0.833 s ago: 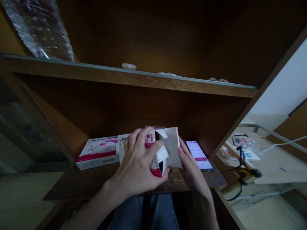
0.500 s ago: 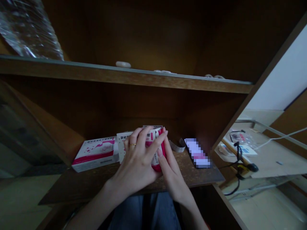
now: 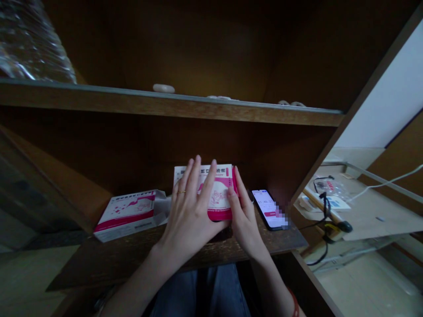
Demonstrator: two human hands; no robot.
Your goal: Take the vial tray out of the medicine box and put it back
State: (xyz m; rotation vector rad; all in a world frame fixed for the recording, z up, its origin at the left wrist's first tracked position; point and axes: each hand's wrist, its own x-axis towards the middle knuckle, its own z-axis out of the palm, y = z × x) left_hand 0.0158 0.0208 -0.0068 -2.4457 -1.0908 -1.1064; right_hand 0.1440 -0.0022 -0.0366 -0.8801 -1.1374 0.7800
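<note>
A white and pink medicine box [image 3: 220,193] is held in front of me, its printed broad side toward me. My left hand [image 3: 191,207], with a ring on one finger, lies across that side. Its fingers are stretched over the print and its thumb runs along the bottom edge. My right hand [image 3: 243,215] grips the right end, which looks closed, with the thumb on the front and the fingers along the side. A second medicine box [image 3: 127,213] of the same design lies to the left, the flap at its right end open.
A lit phone [image 3: 269,210] lies right on the dark wooden shelf board [image 3: 132,255]. Above runs another shelf edge [image 3: 198,106] with small pale round objects [image 3: 164,88] and plastic-wrapped goods [image 3: 31,44]. A side table [image 3: 373,215] with cables stands at the right.
The held box has been raised and turned so more of its printed side faces me. My left fingers have straightened over it. My right hand has shifted slightly right.
</note>
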